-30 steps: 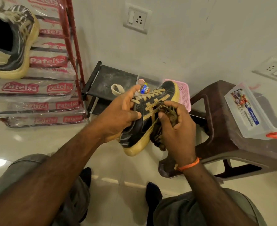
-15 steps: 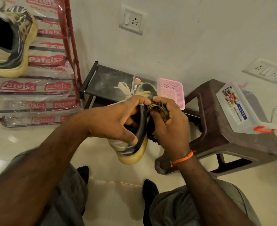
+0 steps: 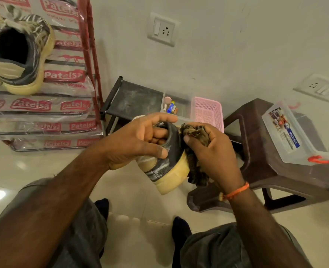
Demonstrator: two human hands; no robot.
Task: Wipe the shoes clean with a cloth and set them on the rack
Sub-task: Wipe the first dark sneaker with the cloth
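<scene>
Sneaker point(image 3: 168, 165), black upper with yellowed sole, held heel toward the camera above the floor in front of the knees. Left hand point(image 3: 138, 144) grips it at the collar: fingers curled inside the opening, thumb pressed on the outer heel. Right hand point(image 3: 214, 157) clutches a bunched, mottled brown cloth point(image 3: 195, 134), fingers closed round it, pressing it against the sneaker's right side. Orange thread band point(image 3: 237, 191) on the right wrist. Second sneaker point(image 3: 18, 55), same colouring, rests on an upper shelf of the red-framed shoe rack point(image 3: 88, 55), still wrapped in printed plastic, at left. Brown plastic stool point(image 3: 256, 151) at right, carrying a clear lidded box point(image 3: 287, 132). Low black stand point(image 3: 136, 99) against the wall holds a clear tray of batteries point(image 3: 171, 107) and a pink basket point(image 3: 208, 113).
</scene>
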